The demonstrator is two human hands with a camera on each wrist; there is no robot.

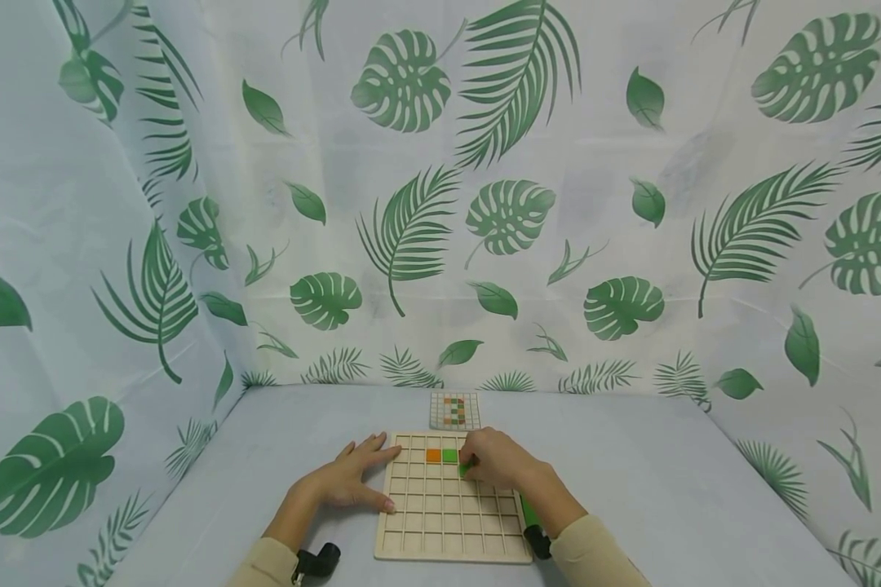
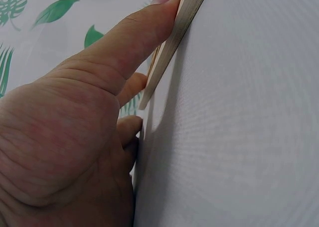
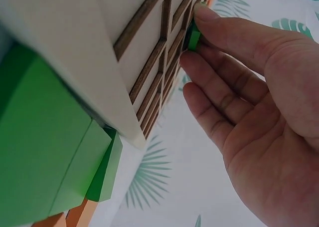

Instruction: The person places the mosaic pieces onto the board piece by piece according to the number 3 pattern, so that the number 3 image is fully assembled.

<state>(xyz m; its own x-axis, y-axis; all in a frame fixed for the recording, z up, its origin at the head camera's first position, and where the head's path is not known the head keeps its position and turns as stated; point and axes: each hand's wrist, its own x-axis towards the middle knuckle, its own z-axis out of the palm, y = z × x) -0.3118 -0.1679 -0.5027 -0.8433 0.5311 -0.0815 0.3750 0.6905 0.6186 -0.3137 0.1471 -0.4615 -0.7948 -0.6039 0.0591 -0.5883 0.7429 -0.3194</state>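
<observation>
The left hand point(image 1: 348, 477) has its fingers spread, with the thumb and one finger touching the left edge of the wooden grid board point(image 1: 443, 523). The right hand point(image 1: 501, 461) pinches a small green tile point(image 3: 194, 40) between thumb and fingers, near the top of the board. I cannot tell if it sits in a square. An orange tile point(image 1: 433, 456) and another green tile point(image 1: 449, 456) lie side by side in one row. A small pattern card point(image 1: 437, 414) is just past the board.
</observation>
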